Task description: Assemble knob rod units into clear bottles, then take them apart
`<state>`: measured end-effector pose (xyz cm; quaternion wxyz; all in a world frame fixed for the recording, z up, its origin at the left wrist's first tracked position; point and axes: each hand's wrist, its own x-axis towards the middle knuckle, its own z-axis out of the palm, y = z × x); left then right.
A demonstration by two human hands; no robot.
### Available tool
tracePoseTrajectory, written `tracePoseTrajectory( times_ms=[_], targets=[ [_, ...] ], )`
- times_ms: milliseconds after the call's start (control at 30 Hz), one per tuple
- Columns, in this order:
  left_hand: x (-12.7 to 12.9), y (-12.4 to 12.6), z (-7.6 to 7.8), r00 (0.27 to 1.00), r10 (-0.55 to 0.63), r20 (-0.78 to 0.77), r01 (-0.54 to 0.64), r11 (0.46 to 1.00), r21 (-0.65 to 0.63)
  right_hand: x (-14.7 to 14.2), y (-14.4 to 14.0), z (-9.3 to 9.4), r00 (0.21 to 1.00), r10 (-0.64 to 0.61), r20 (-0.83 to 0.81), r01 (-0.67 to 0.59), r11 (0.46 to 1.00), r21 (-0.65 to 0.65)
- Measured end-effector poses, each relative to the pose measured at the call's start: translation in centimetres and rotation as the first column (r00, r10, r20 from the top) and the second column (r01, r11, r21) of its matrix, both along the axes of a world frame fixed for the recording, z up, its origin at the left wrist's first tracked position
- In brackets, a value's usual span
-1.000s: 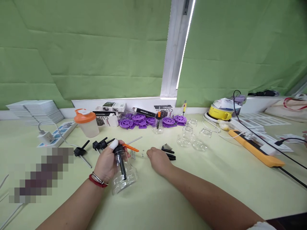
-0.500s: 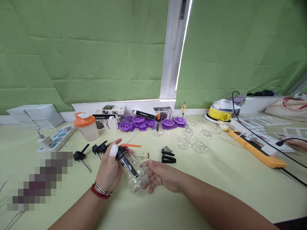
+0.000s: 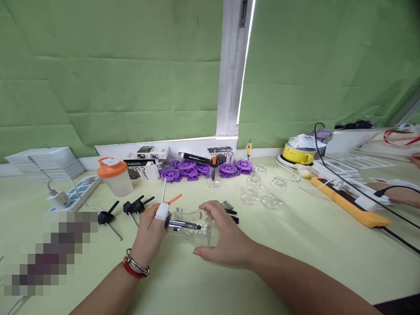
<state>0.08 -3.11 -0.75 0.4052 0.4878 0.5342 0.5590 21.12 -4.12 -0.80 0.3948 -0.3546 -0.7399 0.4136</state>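
Note:
A clear glass bottle (image 3: 193,238) lies nearly level above the table, its neck to the left and its wide base to the right. Inside it runs a black tube (image 3: 185,225). My left hand (image 3: 149,238), with a white covering on the thumb, is closed around the neck end, hiding most of the cap. An orange strip (image 3: 175,199) and a thin metal rod (image 3: 163,190) stick out by that hand. My right hand (image 3: 228,236) curves around the base, fingers above and thumb below. Behind it lie black tubular parts (image 3: 233,214) and a spring (image 3: 227,204), partly hidden.
Black parts with metal rods (image 3: 106,217) lie left, near an orange-lidded shaker cup (image 3: 116,179). Purple wheel-shaped parts (image 3: 187,167) line the back, beside a standing glass with an orange-topped piece (image 3: 214,168). Several empty glass vessels (image 3: 251,194) and an orange power strip (image 3: 348,205) are right.
The bottle has turned from slanting down to nearly level. My right hand has shifted from its lower side to around the base. The orange strip now points up to the right.

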Motion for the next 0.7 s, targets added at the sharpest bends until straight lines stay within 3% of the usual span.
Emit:
tracePoseTrajectory(
  times_ms=[67,100,133,167,233,267,300,333,367,400,467,533,567,633,667,700],
  targets=[
    [0.4,-0.1,0.2,0.997,0.006,0.074,-0.002,0.998,-0.058,0.4,0.2,-0.1,0.987,-0.019,0.162,-0.041,0.932,0.361],
    [0.6,-0.2,0.4,0.994,0.009,0.107,-0.002,0.998,-0.064,0.6,0.3,-0.1,0.981,-0.023,0.194,-0.065,0.896,0.438],
    [0.8,-0.3,0.5,0.992,0.014,0.126,-0.007,0.998,-0.061,0.6,0.5,-0.2,0.982,-0.023,0.188,-0.062,0.897,0.437],
    [0.9,-0.3,0.6,0.991,0.025,0.129,-0.019,0.999,-0.051,0.5,0.7,-0.3,0.989,-0.02,0.149,-0.034,0.934,0.355],
    [1.2,-0.5,0.8,0.991,0.065,0.115,-0.063,0.998,-0.023,0.3,1.0,-0.3,1.0,0.016,0.024,-0.015,1.0,-0.026],
    [1.2,-0.6,0.8,0.991,0.08,0.105,-0.08,0.997,-0.009,0.1,1.1,-0.3,0.998,0.054,-0.042,-0.063,0.966,-0.25],
    [1.3,-0.6,0.8,0.991,0.09,0.094,-0.091,0.996,0.005,0.0,1.1,-0.3,0.99,0.093,-0.103,-0.128,0.897,-0.423],
    [1.3,-0.6,0.8,0.992,0.095,0.088,-0.096,0.995,0.016,-0.1,1.1,-0.2,0.981,0.127,-0.147,-0.185,0.839,-0.512],
    [1.2,-0.5,0.7,0.992,0.092,0.09,-0.094,0.995,0.019,0.0,1.1,-0.1,0.976,0.148,-0.161,-0.211,0.831,-0.514],
    [1.1,-0.5,0.6,0.992,0.082,0.095,-0.083,0.996,0.012,0.2,1.1,0.0,0.977,0.16,-0.14,-0.206,0.877,-0.434],
    [0.8,-0.3,0.5,0.992,0.054,0.116,-0.053,0.999,-0.01,0.8,1.1,0.3,0.988,0.153,-0.03,-0.155,0.984,-0.093],
    [0.5,-0.2,0.4,0.99,0.027,0.137,-0.024,0.999,-0.025,1.4,1.3,0.5,0.985,0.155,0.079,-0.169,0.964,0.207],
    [0.5,-0.2,0.3,0.99,0.019,0.139,-0.017,1.0,-0.021,1.5,1.3,0.5,0.984,0.152,0.092,-0.171,0.951,0.256],
    [0.5,-0.3,0.3,0.992,0.021,0.124,-0.022,1.0,0.005,1.5,1.5,0.2,0.989,0.149,0.012,-0.15,0.982,0.118],
    [0.6,-0.3,0.3,0.994,0.025,0.106,-0.028,0.999,0.024,1.3,1.5,0.0,0.985,0.162,-0.056,-0.164,0.985,-0.043],
    [0.7,-0.4,0.4,0.996,0.031,0.082,-0.035,0.998,0.044,1.0,1.5,-0.2,0.976,0.179,-0.123,-0.203,0.954,-0.22]
  ],
)
